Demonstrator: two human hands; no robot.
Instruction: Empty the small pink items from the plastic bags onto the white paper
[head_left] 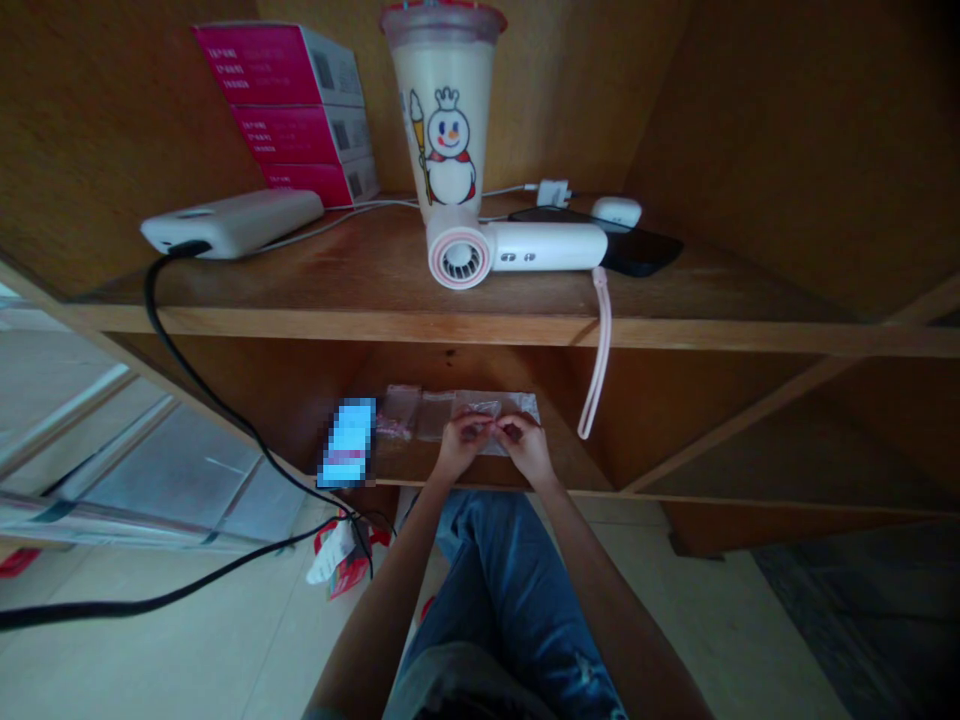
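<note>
Over the lower shelf, my left hand (460, 446) and my right hand (528, 447) meet fingertip to fingertip. Both are closed in a pinch. Whatever sits between the fingertips is too small to make out; a bit of clear film shows just behind them. Under and behind the hands lies a clear plastic sheet or bag (519, 402). To its left are another clear bag (435, 415) and a small clear bag with pinkish bits (397, 420). A lit phone (348, 445), its screen blurred out, lies left of these bags.
On the upper shelf (360, 322) stand a tall cup (448, 120), stacked pink boxes (289, 110), a white power bank (240, 222), a handheld fan (540, 246) and a black phone-like slab (649, 252). The fan's strap (597, 370) hangs down. A black cable (202, 375) crosses at left.
</note>
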